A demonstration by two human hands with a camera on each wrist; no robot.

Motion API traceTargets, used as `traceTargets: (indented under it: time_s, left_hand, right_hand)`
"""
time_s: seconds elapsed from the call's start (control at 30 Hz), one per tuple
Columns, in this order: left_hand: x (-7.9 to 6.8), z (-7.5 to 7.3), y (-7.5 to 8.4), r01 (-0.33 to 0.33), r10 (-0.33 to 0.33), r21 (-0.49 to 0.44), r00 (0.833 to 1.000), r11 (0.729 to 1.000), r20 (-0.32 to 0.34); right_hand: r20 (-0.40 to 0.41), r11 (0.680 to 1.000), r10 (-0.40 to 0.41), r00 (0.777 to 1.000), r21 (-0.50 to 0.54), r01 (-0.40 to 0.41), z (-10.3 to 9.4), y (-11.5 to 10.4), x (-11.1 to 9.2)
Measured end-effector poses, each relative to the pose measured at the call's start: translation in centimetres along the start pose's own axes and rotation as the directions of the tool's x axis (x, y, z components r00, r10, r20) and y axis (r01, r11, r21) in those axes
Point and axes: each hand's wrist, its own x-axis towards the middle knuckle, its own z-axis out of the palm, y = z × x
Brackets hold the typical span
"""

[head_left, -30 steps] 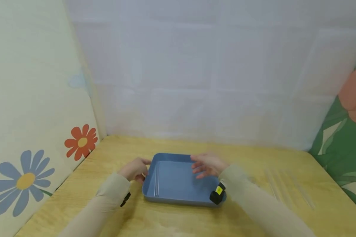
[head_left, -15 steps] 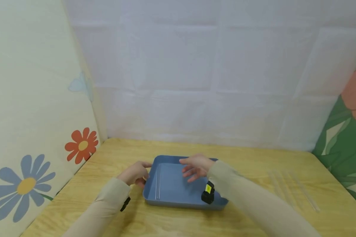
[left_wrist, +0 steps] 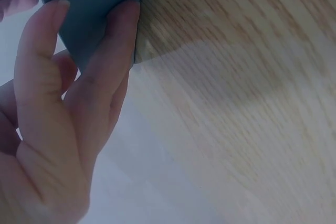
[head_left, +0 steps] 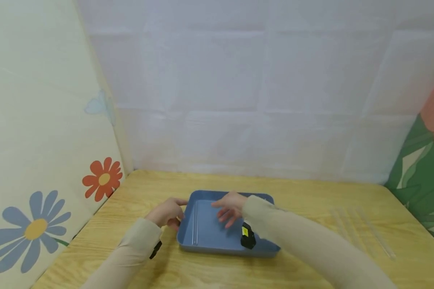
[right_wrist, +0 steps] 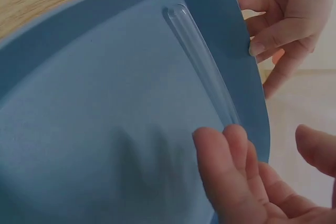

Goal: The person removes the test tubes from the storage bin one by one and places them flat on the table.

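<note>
A blue rectangular tray (head_left: 217, 245) sits on the wooden table. Inside it, along the left wall, lies a clear round-ended tube (right_wrist: 202, 59). My left hand (head_left: 166, 212) is at the tray's left side, index finger and thumb touching the outer wall; the left wrist view shows fingertips (left_wrist: 126, 14) against that wall. Over the tray's middle hovers my right hand (head_left: 231, 208), thumb apart from loosely bent fingers, nothing held. Its fingertips (right_wrist: 207, 140) overlap the tube's near end in the right wrist view. A shadow of the fingers falls on the tray floor.
Several clear tubes (head_left: 376, 233) lie side by side on the table (head_left: 304, 257) right of the tray, beyond the right forearm. A white cloth backdrop (head_left: 238, 100) hangs behind. Flower-printed panels (head_left: 36, 160) border the left and right sides.
My right hand has moved left across the tray, from its right part to over the middle. The left hand stays at the tray's left wall. The view has shifted slightly.
</note>
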Motion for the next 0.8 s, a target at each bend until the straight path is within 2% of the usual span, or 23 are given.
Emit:
traceTargets:
  time_s: [0.3, 0.53, 0.8]
  left_hand:
    - [0.6, -0.2, 1.0, -0.006, 0.006, 0.006, 1.000, 1.000, 0.010]
    - [0.4, -0.1, 0.5, 0.006, -0.006, 0.002, 1.000, 1.000, 0.025]
    - [0.3, -0.2, 0.2, 0.044, -0.044, 0.008, 0.999, 0.999, 0.019]
  right_hand:
    - [0.007, 0.999, 0.008, 1.000, -0.034, -0.008, 0.1, -0.8, 0.4]
    - [0.009, 0.990, 0.042, 0.999, -0.135, -0.040, 1.4, -1.0, 0.8]
    - [0.028, 0.983, 0.079, 0.997, -0.166, -0.073, 3.0, -1.5, 1.1]
